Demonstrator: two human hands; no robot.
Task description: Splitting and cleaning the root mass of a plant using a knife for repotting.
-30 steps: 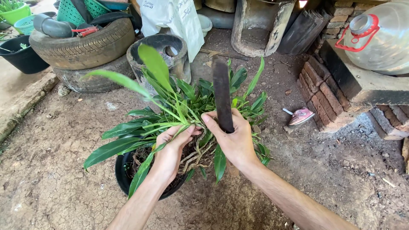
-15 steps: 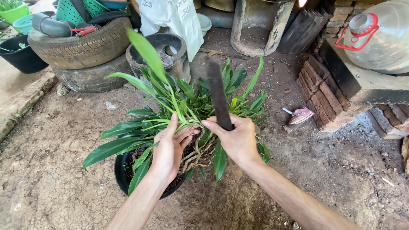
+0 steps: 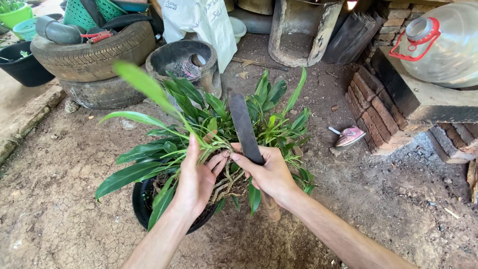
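1. Now we see a black pot (image 3: 142,204) under our left hand (image 3: 196,179). It holds a green plant (image 3: 209,129) with long leaves and pale roots.
2. Our left hand is open, with its fingers spread among the stems.
3. Our right hand (image 3: 271,174) is closed around a dark flat blade (image 3: 244,127). The blade points up and away from that hand, and its wooden handle (image 3: 270,209) sticks out below.
4. Far past our hands sits a round grey pot (image 3: 186,62) with ash inside, beside two old tyres (image 3: 92,52).
5. Before, our left hand pinched the stems. It has opened. The blade has tipped more to the left, and the tall leaf has leaned left too.
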